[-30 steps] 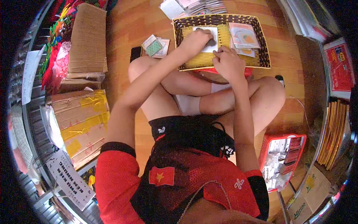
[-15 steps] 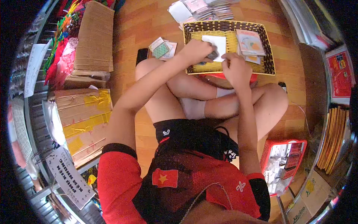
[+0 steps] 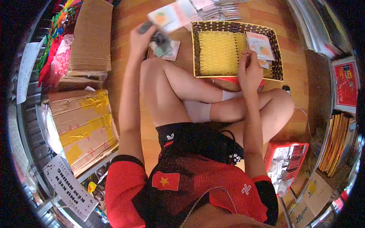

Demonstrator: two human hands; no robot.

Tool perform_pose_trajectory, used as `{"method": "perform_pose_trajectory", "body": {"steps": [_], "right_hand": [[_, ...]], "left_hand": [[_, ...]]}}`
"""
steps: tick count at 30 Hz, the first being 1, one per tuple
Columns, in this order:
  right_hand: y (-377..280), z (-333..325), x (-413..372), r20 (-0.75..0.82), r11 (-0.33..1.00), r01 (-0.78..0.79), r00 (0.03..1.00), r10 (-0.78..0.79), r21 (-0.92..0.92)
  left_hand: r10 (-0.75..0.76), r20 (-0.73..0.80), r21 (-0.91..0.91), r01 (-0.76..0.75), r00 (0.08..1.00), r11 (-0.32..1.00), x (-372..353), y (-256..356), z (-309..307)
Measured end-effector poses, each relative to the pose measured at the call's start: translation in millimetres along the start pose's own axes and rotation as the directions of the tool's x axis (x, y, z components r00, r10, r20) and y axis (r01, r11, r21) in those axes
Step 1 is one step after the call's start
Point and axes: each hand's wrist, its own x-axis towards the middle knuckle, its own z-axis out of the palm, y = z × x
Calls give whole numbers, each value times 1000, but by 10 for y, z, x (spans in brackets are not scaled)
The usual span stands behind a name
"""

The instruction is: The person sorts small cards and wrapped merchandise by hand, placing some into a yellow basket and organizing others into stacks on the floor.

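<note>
My left hand [image 3: 141, 40], blurred by motion, is raised at the left and closed around a small dark grey thing [image 3: 145, 27] whose kind I cannot make out. Just beyond its fingers are another dark smeared shape and a greenish pad [image 3: 163, 50] on a pale card. My right hand [image 3: 251, 72] hovers over the near right part of a woven basket [image 3: 238, 76], fingers loosely curled and apart, holding nothing visible. Next to its fingertips, cards with an orange picture [image 3: 260, 47] lie in the basket. Another card with an orange picture [image 3: 161, 18] is beyond my left hand.
Packs of cards [image 3: 218, 9] lie on the floor behind the basket. Cardboard boxes [image 3: 85, 129] line the left side, under bright fuzzy stems [image 3: 57, 49]. A red crate [image 3: 287, 163] stands at the right, near brown envelopes [image 3: 334, 144]. My crossed legs [image 3: 194, 85] border the basket.
My left hand has moved left, out of the basket, with the dark thing. The white card has gone from the basket, and an orange-pictured card now shows by the pile. My right hand has shifted slightly right.
</note>
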Motion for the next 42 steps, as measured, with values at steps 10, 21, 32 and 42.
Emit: {"method": "perform_pose_trajectory", "body": {"steps": [10,21,32,42], "right_hand": [[37,15,-2,19,1000,-22,1000,22,-5],[480,-271,508,332,790,223,943,-26,-572],[-19,-406,307,428,901,263,898,-98,-346],[-7,-46,211,479,947,320,826,-298,37]], "left_hand": [[-505,26,426,448,863,786,668,-2495,-684],[83,-199,421,9,976,907,-23,-994,-698],[145,-267,223,-86,953,971,-497,-586,-807],[564,-89,74,-560,821,825,-500,368,332]]}}
